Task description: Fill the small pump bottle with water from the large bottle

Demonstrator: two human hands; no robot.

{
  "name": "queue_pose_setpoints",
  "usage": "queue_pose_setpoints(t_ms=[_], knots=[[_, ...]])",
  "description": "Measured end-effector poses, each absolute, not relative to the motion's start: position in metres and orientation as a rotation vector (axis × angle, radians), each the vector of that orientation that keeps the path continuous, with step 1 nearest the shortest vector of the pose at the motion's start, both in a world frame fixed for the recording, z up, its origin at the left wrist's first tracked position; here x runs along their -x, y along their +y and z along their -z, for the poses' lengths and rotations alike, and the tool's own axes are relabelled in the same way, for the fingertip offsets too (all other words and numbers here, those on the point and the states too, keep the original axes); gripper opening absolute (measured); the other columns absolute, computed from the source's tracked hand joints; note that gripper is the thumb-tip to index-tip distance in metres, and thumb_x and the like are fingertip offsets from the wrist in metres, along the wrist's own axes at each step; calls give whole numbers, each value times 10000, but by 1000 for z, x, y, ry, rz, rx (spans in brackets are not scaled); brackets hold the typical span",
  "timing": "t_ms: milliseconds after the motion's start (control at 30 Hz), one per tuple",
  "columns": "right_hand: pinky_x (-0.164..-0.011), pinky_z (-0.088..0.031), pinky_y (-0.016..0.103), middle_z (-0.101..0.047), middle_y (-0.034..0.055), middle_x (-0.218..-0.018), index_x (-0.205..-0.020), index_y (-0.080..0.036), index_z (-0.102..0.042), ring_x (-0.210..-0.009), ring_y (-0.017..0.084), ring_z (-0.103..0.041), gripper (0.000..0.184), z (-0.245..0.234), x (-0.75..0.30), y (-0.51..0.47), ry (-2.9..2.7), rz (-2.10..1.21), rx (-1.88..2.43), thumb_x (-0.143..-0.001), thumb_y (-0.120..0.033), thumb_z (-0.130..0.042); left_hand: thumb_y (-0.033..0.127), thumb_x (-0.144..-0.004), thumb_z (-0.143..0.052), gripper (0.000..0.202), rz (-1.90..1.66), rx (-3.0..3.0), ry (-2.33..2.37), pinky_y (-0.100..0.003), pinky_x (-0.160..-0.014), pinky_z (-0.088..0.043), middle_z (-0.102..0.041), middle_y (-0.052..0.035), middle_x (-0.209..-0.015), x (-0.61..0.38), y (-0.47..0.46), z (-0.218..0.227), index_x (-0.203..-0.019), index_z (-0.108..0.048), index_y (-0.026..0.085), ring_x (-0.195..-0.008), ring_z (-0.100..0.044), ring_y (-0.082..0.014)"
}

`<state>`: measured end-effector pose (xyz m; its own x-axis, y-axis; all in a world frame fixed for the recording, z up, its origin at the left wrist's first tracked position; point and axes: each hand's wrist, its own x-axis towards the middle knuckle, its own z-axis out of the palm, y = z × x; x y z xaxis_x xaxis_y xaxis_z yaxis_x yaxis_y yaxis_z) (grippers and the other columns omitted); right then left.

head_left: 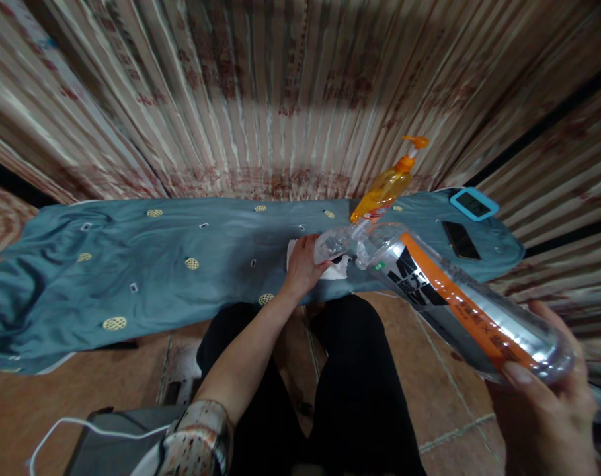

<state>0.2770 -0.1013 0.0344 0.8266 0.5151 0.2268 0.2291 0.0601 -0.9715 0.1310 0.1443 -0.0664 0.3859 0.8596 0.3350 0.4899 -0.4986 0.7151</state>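
My right hand (548,403) grips the base of a large clear plastic bottle (459,304) with a black, white and orange label. The bottle is tipped forward, its neck pointing down at a small clear glass (332,244). My left hand (304,264) is closed round that glass, which is tilted over a white tissue (337,270) on the blue-green cloth (181,264). The bottle's mouth is right beside the glass rim.
An orange pump bottle (387,188) stands just behind the glass. A blue-framed digital clock (473,203) and a dark phone (459,239) lie at the cloth's right end. Striped curtains hang behind. My black-trousered legs, tiled floor and a white cable (82,426) are below.
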Motion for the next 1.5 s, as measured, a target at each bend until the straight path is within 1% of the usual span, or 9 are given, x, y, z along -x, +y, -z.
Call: queue_pose_setpoints(t_ms=[167, 233, 367, 600, 800, 1000, 1100, 1267, 1500], knots=[[-1050, -180, 655, -465, 106, -1313, -1417, -252, -458, -1245, 379, -389, 896, -37, -274, -102, -621, -259, 1557, -602, -394, -803, 230, -694, -767, 560, -952, -2134, 1154, -418, -971, -456, -560, -90, -1172, -132, 145, 67, -1173, -479, 192, -1138, -541, -266], [-1045, -174, 661, -470, 108, -1304, -1415, -250, -459, -1242, 383, -390, 910, -37, -276, -102, -620, -263, 1549, -587, -396, -807, 236, -697, -766, 559, -956, -2137, 1156, -421, -971, -458, -564, -88, -1169, -132, 145, 68, -1174, -477, 197, -1136, -543, -265], [-1029, -212, 666, -486, 112, -1279, -1399, -250, -484, -1214, 384, -420, 907, -35, -278, -102, -615, -251, 1529, -563, -371, -815, 231, -711, -752, 543, -961, -2146, 1155, -420, -967, -461, -567, -89, -1168, -132, 145, 68, -1176, -475, 195, -1134, -547, -263], [-1062, -185, 635, -506, 99, -1264, -1387, -255, -499, -1204, 356, -438, 875, -35, -278, -102, -635, -221, 1548, -585, -387, -823, 216, -690, -770, 558, -963, -2142, 1149, -415, -967, -460, -565, -93, -1166, -132, 145, 66, -1167, -482, 183, -1134, -547, -266], [-1003, -172, 712, -487, 108, -1287, -1379, -274, -504, -1220, 404, -405, 874, -34, -277, -102, -603, -258, 1523, -570, -373, -818, 238, -680, -782, 569, -943, -2139, 1167, -414, -956, -466, -573, -91, -1148, -131, 144, 64, -1161, -483, 187, -1117, -553, -270], [-1035, -164, 677, -470, 98, -1304, -1407, -265, -467, -1228, 384, -405, 904, -32, -281, -103, -636, -252, 1558, -582, -410, -806, 233, -687, -774, 557, -959, -2154, 1159, -411, -958, -461, -569, -84, -1150, -132, 145, 67, -1159, -482, 195, -1115, -550, -263], [-1036, -167, 680, -478, 104, -1296, -1399, -252, -480, -1239, 389, -392, 883, -34, -278, -102, -632, -241, 1535, -594, -399, -812, 231, -694, -767, 555, -952, -2162, 1164, -410, -962, -459, -566, -83, -1159, -132, 146, 69, -1167, -477, 199, -1131, -543, -260], [-1052, -171, 663, -459, 92, -1325, -1415, -266, -458, -1257, 384, -376, 885, -36, -273, -102, -620, -273, 1558, -612, -399, -806, 233, -713, -749, 546, -941, -2167, 1170, -409, -959, -464, -566, -83, -1165, -132, 146, 71, -1182, -470, 200, -1144, -539, -258], [-1047, -135, 679, -452, 94, -1331, -1411, -275, -462, -1265, 405, -352, 900, -37, -275, -101, -606, -296, 1548, -600, -416, -827, 226, -704, -761, 569, -932, -2150, 1179, -404, -975, -457, -561, -85, -1183, -132, 145, 70, -1192, -469, 194, -1151, -536, -256]])
